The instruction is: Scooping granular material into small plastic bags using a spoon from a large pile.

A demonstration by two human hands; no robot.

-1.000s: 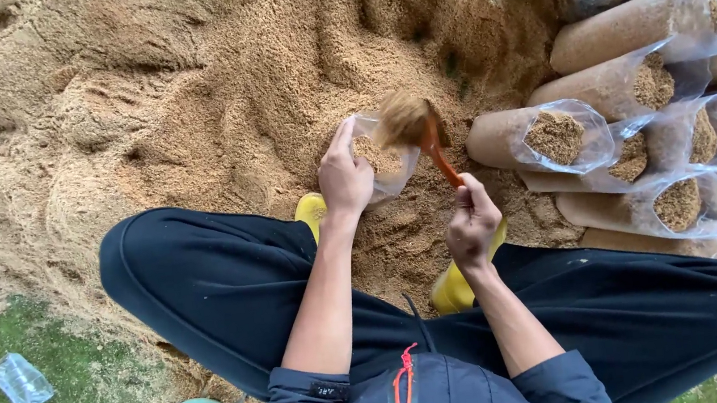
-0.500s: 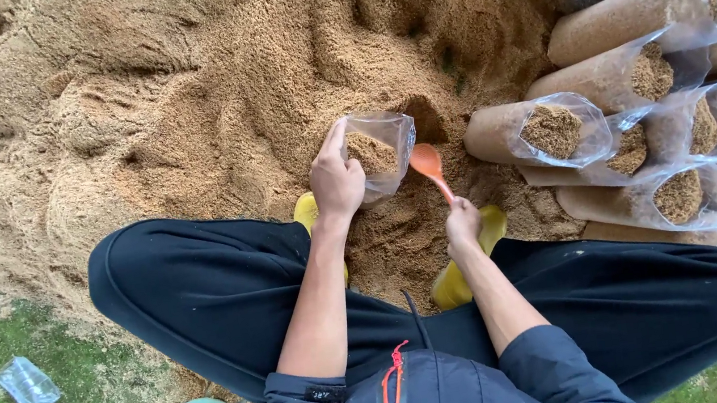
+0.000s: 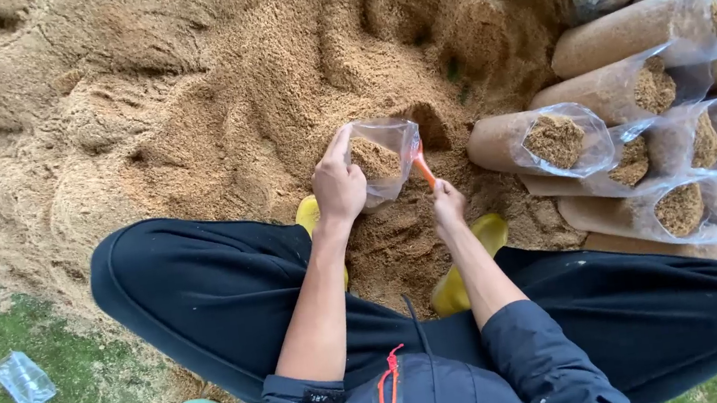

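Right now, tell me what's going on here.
A person sits at a big sawdust pile. The left hand holds a clear plastic bag, partly filled, open at the top. The right hand grips an orange scoop beside the bag's mouth. Filled bags lie stacked to the right.

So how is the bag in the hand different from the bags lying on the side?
The held bag stands upright and looks only part full; the stacked bags lie on their sides, packed firm. The left hand grips the held bag; nobody touches the stacked bags. Both are clear plastic holding sawdust.
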